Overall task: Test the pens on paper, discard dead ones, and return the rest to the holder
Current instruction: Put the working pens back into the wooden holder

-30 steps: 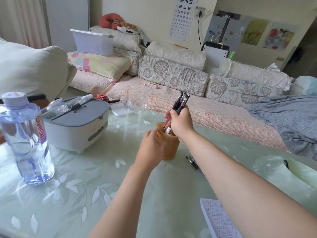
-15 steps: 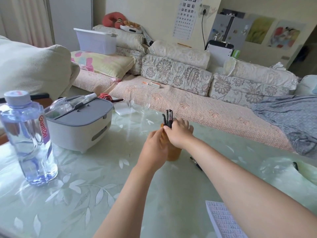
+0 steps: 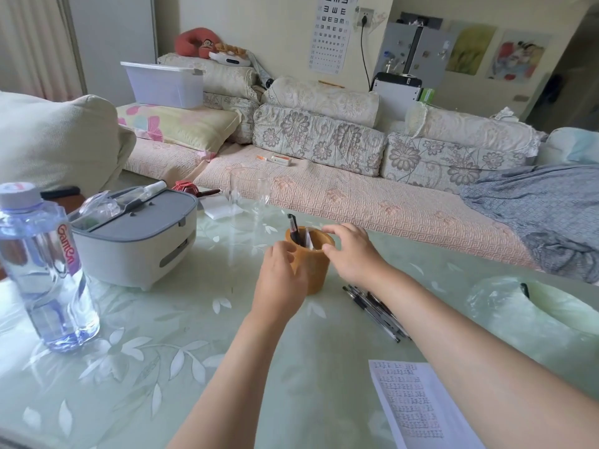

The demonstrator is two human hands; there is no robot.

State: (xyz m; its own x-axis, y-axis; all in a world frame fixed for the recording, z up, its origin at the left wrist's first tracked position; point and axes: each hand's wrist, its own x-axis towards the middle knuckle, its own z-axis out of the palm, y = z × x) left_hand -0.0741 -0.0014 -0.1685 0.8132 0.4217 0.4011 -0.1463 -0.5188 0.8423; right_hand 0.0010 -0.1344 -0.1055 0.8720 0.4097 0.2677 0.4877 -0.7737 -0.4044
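An orange-brown pen holder [image 3: 316,270] stands upright at the middle of the glass table. My left hand [image 3: 282,277] wraps around its near left side. Pens [image 3: 296,233] stand inside the holder, one black cap sticking up above the rim. My right hand [image 3: 351,251] hovers at the holder's right rim with fingers spread and nothing in it. Several more pens [image 3: 376,311] lie in a bundle on the table just right of the holder, partly hidden by my right forearm. A printed sheet of paper [image 3: 418,406] lies at the near right.
A water bottle [image 3: 45,273] stands at the left. A grey-lidded box [image 3: 136,238] sits behind it. A clear glass [image 3: 249,197] stands beyond the holder. A plastic bag [image 3: 531,303] lies at the right. A sofa runs along the table's far edge.
My right hand lowered a bundle of pens into the holder and let go of them. It now sits open at the rim. My left hand has stayed on the holder.
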